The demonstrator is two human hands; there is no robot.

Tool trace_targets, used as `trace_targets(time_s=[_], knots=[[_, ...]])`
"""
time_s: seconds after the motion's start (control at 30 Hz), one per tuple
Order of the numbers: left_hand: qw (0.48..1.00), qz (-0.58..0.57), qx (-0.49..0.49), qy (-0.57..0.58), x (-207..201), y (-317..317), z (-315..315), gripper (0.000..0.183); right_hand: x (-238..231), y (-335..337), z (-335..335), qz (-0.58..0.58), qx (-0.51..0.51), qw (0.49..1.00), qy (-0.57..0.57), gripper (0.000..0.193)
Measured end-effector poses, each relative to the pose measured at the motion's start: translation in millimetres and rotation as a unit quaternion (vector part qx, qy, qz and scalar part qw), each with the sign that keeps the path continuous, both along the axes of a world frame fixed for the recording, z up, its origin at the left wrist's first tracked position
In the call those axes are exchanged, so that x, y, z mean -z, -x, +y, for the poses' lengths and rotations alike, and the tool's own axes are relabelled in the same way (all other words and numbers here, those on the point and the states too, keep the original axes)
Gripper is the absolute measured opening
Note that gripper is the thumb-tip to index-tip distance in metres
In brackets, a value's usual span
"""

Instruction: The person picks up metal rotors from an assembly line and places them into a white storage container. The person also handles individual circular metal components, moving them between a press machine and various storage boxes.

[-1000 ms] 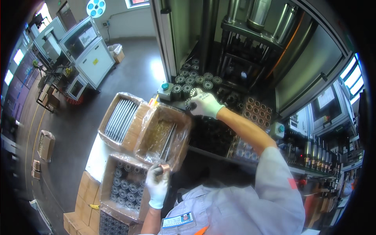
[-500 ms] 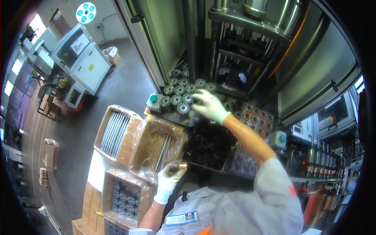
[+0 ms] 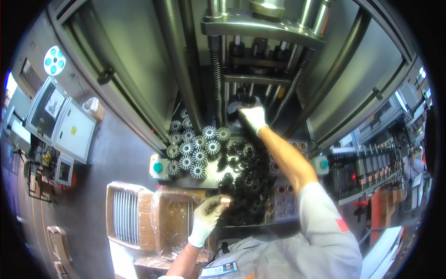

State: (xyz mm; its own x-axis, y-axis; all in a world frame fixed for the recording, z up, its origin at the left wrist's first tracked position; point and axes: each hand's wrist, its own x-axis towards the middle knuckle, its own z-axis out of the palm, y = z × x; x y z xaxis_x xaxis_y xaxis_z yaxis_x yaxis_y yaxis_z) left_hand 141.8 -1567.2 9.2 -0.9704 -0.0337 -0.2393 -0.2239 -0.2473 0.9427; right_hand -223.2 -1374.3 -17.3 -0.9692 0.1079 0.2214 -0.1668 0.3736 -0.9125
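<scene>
Your left hand (image 3: 207,217) pinches a copper-coloured ring (image 3: 226,201) while your right hand (image 3: 253,118), its grip unclear, apparently tends the press (image 3: 260,62), calling next for careful withdrawal.

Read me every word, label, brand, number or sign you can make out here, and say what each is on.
No text is legible here.
Badge on the person's chest: print too small to read.
Yellow label on the white machine cabinet: too small.
White sheet on the cabinet's window: too blurred.
</scene>
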Motion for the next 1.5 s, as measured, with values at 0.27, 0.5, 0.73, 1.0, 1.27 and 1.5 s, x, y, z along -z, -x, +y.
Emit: trace_targets(time_s=[0.27,0.5,0.73,1.0,1.27,1.5], knots=[[0.948,0.188,-0.005,0.256,18,75,-4,0.031,-37,-10,-6,0.002,-0.038,0.999,0.028,0.067],[0.808,0.339,-0.039,0.48,7,205,42,0.012,-107,-147,59,0.059,-0.313,0.898,-0.302,0.045],[0.612,0.36,-0.002,0.704,9,312,89,0.015,-93,-263,240,-0.139,-0.089,0.941,-0.297,0.054],[0.68,0.385,0.164,0.602,23,359,75,0.018,-47,-267,441,-0.293,0.218,0.842,-0.397,0.072],[0.654,0.292,0.167,0.678,39,385,78,0.027,-9,-238,507,-0.396,0.136,0.851,-0.318,0.089],[0.596,0.256,0.101,0.754,45,325,97,0.047,-20,-258,492,-0.352,0.132,0.863,-0.337,0.108]])
